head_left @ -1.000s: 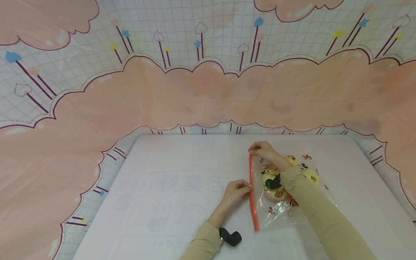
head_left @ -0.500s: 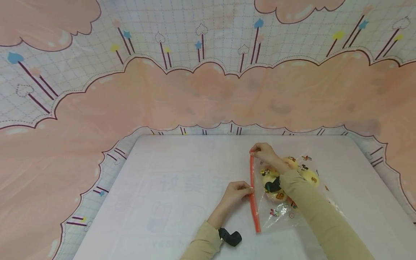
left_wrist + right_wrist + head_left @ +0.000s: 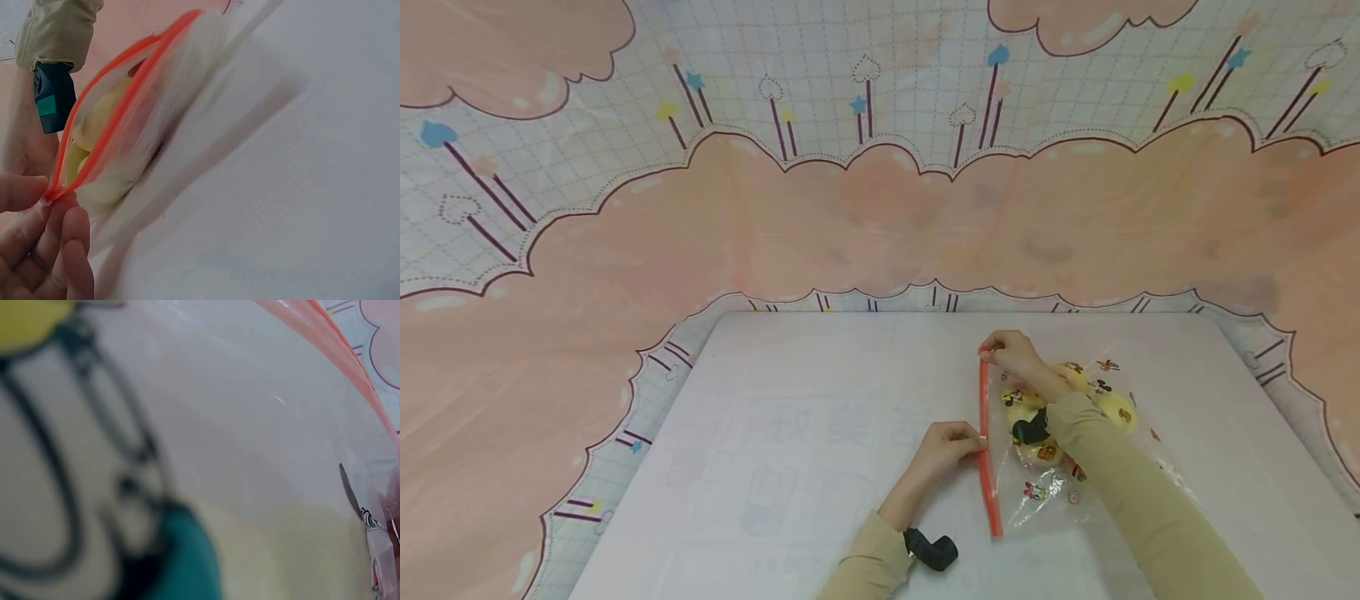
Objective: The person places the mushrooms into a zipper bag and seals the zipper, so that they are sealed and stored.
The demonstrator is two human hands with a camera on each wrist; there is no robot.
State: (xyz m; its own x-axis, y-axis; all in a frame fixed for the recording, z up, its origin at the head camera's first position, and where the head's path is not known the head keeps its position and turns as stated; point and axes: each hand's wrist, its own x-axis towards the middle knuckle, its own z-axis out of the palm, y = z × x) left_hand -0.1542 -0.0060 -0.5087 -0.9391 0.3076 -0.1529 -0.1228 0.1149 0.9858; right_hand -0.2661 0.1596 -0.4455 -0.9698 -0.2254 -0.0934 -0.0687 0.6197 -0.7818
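On the white tabletop (image 3: pixel 790 392), the left hand (image 3: pixel 946 451) has slid slightly nearer along the zip bag's orange seal (image 3: pixel 987 450), still pinching it; the right hand (image 3: pixel 1013 353) pinches the far end, so closing advances.

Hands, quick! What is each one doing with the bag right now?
Left hand: pinches the red zip strip of the clear bag, partway along.
Right hand: pinches the strip's far end.
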